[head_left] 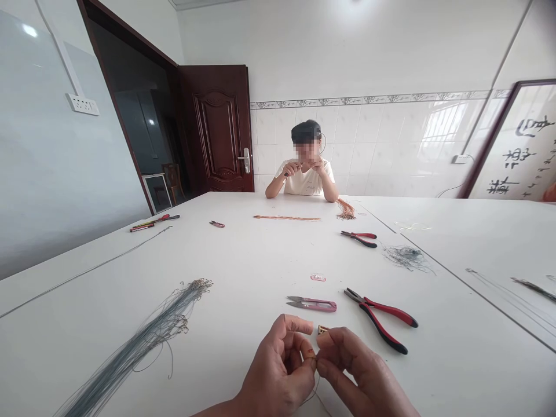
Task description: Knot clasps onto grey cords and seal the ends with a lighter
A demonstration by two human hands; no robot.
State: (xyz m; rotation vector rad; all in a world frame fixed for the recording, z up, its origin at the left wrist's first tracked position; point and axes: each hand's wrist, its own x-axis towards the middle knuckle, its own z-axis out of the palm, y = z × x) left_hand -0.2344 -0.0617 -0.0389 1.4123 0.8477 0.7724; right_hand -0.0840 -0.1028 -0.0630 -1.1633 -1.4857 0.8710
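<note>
Near the front edge of the table, my left hand (282,368) and my right hand (358,368) meet, thumbs and index fingertips pinched together. Between them they hold a thin grey cord (318,387), whose loose part trails down below the fingertips. Whatever sits right at the pinch is too small to make out. A small dark and gold piece (322,329) shows just beyond my right index finger, partly hidden. Past my hands lie pink thread snips (315,304). To their right, red-and-black pliers (384,318) rest with the handles apart.
A bundle of grey cords (143,341) with looped ends lies at left. Across the table sits a person (306,174) with raised hands, near orange cords (346,209). Second pliers (360,237), a tangle of dark thread (407,256) and small snips (217,224) lie farther back.
</note>
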